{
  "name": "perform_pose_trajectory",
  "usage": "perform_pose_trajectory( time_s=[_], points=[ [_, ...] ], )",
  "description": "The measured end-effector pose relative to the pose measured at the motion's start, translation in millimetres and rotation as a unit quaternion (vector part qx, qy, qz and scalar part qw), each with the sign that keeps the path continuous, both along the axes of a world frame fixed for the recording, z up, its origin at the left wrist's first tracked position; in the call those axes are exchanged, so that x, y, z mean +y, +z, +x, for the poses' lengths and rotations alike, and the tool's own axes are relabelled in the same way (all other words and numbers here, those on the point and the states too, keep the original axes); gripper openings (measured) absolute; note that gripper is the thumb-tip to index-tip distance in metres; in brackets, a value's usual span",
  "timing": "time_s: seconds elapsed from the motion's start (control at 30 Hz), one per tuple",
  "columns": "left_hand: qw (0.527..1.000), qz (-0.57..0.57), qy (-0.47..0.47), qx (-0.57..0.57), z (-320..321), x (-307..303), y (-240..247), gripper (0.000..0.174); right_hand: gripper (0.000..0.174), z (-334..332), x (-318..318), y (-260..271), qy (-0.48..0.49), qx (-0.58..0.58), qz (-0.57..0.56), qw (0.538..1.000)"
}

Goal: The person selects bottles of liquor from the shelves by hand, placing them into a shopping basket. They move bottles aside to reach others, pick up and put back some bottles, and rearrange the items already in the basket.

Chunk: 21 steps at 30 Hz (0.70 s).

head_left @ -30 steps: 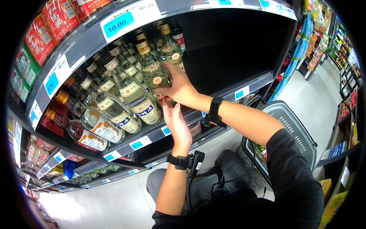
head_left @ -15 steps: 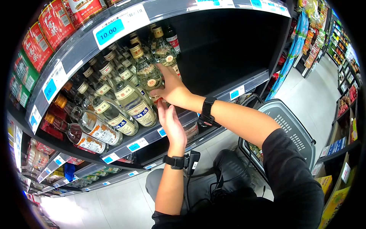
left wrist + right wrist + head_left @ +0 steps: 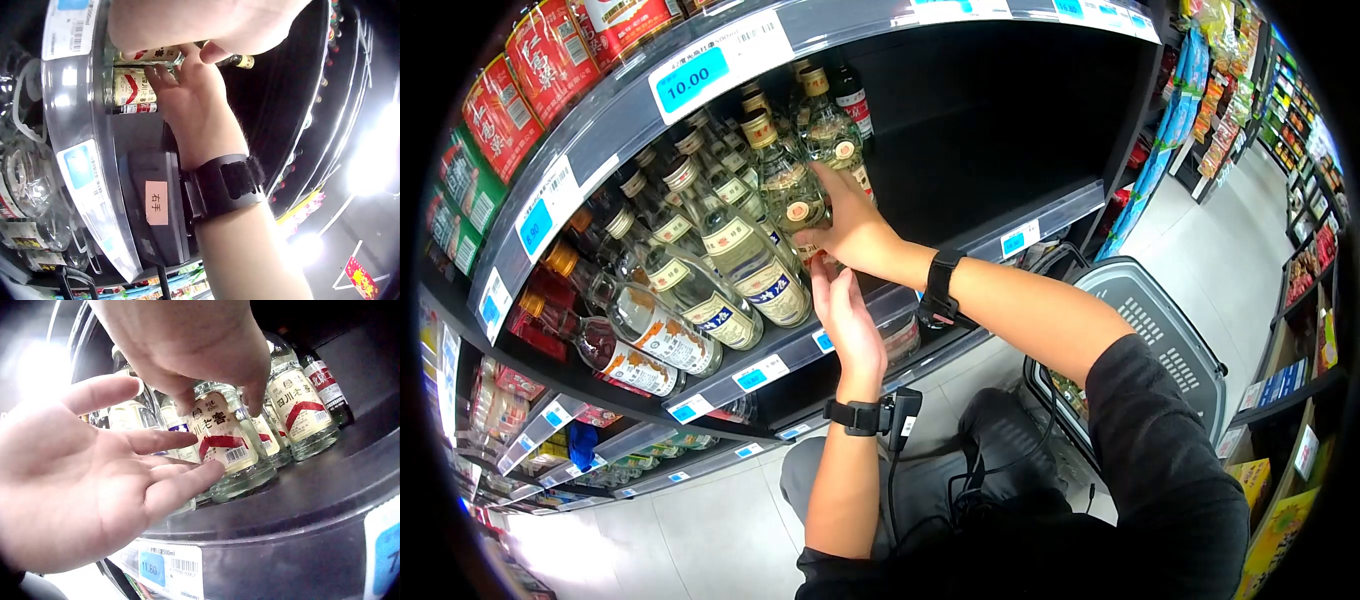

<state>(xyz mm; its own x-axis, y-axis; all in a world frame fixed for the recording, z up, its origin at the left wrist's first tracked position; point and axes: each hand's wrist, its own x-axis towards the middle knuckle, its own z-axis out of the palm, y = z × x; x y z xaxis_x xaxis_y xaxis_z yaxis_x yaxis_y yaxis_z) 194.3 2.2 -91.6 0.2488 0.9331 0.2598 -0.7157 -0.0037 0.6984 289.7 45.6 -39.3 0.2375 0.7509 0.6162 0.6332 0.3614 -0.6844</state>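
Observation:
A clear glass bottle with a gold cap (image 3: pixel 782 180) stands on the shelf at the front of its row. My right hand (image 3: pixel 858 228) holds its lower right side, thumb in front and fingers farther back; in the right wrist view the digits lie on both sides of its cream and red label (image 3: pixel 226 439). Just below, my left hand (image 3: pixel 852 325) is palm up, its fingertips close to the bottle's base. The right wrist view shows the left hand (image 3: pixel 94 472) with fingers spread; whether they touch the glass, I cannot tell. A similar bottle (image 3: pixel 828 130) stands behind to the right.
Rows of clear bottles (image 3: pixel 755 262) crowd the shelf on the left, with red cartons (image 3: pixel 550 55) above. The shelf edge (image 3: pixel 905 300) runs below the hands. A grey basket (image 3: pixel 1200 375) stands on the floor at the right, beside the knees.
The view has shifted slightly, so the shelf and bottles appear a little farther left than in the earliest frame. Both hands keep nearly the same place at the bottle.

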Motion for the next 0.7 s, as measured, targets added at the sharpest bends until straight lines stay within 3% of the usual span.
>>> perform_pose_trajectory(
  time_s=[0.07,0.2,0.3,0.4,0.53,0.57,0.6,0.7],
  points=[
    [1.000,0.004,0.025,0.017,1.2,-0.2,0.3,0.050,0.090,1.8,1.0,-4.0,-0.003,0.011,0.012,1.000],
    [0.999,-0.016,0.026,0.030,-3.3,-1.2,-0.8,0.052,0.081,18.0,-24.0,-1.0,0.047,0.028,0.033,0.998],
    [0.998,-0.022,0.032,0.040,-7.3,1.7,-8.3,0.050,0.051,43.0,-79.9,-4.7,0.066,0.048,-0.008,0.997],
    [0.998,-0.043,0.047,0.020,-11.6,-4.6,-9.9,0.016,0.031,75.9,-168.9,13.0,0.040,0.063,-0.116,0.990],
    [0.996,0.017,-0.021,0.084,-22.7,-26.7,2.4,0.054,0.021,130.3,-272.8,-12.8,-0.093,0.076,-0.163,0.979],
    [0.995,0.023,-0.040,0.085,-22.0,-37.0,8.5,0.054,0.020,144.2,-296.0,-23.6,-0.136,0.036,-0.145,0.979],
    [0.993,0.042,-0.064,0.090,-22.4,-44.8,12.2,0.055,0.021,155.0,-319.5,-34.5,-0.179,0.087,-0.178,0.964],
    [0.986,0.054,-0.093,0.130,-20.9,-59.7,15.4,0.057,0.020,177.0,-384.3,-73.6,-0.271,0.060,-0.241,0.930]
  ],
)
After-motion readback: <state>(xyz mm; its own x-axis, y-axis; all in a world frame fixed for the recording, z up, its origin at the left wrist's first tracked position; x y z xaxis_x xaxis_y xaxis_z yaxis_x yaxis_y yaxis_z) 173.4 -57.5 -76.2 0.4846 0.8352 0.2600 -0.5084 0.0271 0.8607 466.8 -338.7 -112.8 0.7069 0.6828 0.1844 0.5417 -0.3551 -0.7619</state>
